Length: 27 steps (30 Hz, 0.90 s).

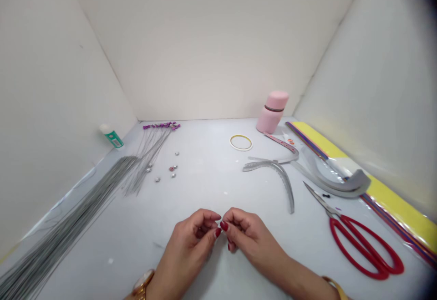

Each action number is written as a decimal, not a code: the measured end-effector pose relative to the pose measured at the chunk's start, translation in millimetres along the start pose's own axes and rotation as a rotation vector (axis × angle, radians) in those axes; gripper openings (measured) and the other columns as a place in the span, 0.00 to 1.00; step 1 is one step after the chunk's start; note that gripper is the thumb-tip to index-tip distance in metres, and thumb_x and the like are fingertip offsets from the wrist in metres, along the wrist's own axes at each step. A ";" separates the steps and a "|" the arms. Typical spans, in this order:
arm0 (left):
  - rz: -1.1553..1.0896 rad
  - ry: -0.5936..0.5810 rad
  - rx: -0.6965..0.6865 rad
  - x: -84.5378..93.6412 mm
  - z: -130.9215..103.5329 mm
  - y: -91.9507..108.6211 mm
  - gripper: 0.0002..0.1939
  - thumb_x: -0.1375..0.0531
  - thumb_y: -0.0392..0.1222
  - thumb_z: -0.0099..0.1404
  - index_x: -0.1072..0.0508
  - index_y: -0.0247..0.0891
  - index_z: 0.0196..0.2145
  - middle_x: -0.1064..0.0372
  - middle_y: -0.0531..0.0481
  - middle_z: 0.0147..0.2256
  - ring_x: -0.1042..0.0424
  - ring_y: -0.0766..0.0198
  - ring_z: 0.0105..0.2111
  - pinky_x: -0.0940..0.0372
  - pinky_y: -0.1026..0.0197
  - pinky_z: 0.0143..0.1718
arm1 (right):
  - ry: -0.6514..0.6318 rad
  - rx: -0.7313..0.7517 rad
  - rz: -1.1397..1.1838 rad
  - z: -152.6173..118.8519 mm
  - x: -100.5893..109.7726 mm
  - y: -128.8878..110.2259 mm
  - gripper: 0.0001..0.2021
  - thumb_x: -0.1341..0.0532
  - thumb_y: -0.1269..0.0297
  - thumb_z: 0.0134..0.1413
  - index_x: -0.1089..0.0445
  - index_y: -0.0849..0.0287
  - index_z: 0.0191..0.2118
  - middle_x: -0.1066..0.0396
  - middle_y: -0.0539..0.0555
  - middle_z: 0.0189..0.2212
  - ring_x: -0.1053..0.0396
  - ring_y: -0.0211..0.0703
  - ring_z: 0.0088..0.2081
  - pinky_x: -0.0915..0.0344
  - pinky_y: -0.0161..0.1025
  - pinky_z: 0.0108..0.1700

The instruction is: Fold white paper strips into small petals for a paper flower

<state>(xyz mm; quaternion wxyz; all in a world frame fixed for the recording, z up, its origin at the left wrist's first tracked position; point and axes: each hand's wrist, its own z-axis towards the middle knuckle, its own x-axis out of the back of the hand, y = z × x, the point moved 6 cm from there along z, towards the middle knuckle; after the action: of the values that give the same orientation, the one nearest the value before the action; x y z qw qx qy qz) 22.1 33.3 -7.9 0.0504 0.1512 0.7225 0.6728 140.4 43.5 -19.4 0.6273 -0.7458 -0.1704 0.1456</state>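
A person's two bare hands meet low at six o'clock over a smooth, glossy, pale blue-white tabletop [205, 190]. It is enclosed by a plain white back wall [218, 63], a left wall [51, 86] and a right wall [378, 77], forming a booth.

The right hand [251, 231] is pinched on a small pale piece [220, 226], too small to identify, between the facing fingertips. The left hand [196, 234] curls its thumb and forefinger around the same spot; whether they grip it cannot be told. The nails are dark red, and a gold watch [145, 282] circles the left wrist.

Around the tabletop's middle, a thick bundle of grey wires [68, 224] runs from eight toward nine o'clock. At nine lie small silver pieces [157, 179]; near half past nine, a green-and-white glue stick [114, 139] tilts beside the left wall. Purple-tipped wire stems [164, 126] lie at ten.

A roll of narrow tape [231, 144] lies flat toward one, and a pink flask [269, 120] stands beyond it. Curved grey strips [287, 186] sit at three. Red-handled scissors [336, 213] lie at four, beside a yellow-topped plastic packet [389, 195] along the right wall.
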 end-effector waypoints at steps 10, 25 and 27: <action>0.228 -0.010 -0.093 3.8 -3.2 19.6 0.09 0.48 0.38 0.62 0.31 0.40 0.38 0.29 0.50 0.31 0.31 0.63 0.31 0.39 0.66 0.33 | -0.012 0.022 0.061 -1.8 -2.3 -3.3 0.10 0.44 0.60 0.54 0.38 0.60 0.27 0.41 0.45 0.18 0.40 0.32 0.20 0.44 0.31 0.24; 0.672 0.392 -0.212 53.9 0.9 25.9 0.09 0.49 0.43 0.62 0.30 0.42 0.33 0.29 0.54 0.26 0.33 0.64 0.25 0.43 0.66 0.28 | 0.306 0.079 0.288 0.7 33.3 -10.2 0.11 0.42 0.60 0.51 0.39 0.60 0.24 0.39 0.44 0.17 0.42 0.30 0.18 0.46 0.30 0.24; 0.707 0.459 -0.217 68.1 1.2 25.4 0.09 0.49 0.44 0.62 0.31 0.41 0.34 0.32 0.54 0.23 0.34 0.63 0.24 0.43 0.66 0.27 | 0.330 0.096 0.295 0.6 35.6 -10.6 0.11 0.42 0.60 0.51 0.40 0.60 0.24 0.40 0.44 0.17 0.43 0.31 0.18 0.46 0.30 0.24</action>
<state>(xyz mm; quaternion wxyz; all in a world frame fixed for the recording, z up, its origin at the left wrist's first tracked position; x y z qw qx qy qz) -38.4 55.1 25.9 -0.3295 0.2298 0.5437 0.7369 171.4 61.2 -9.2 0.6532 -0.7458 0.0525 0.1196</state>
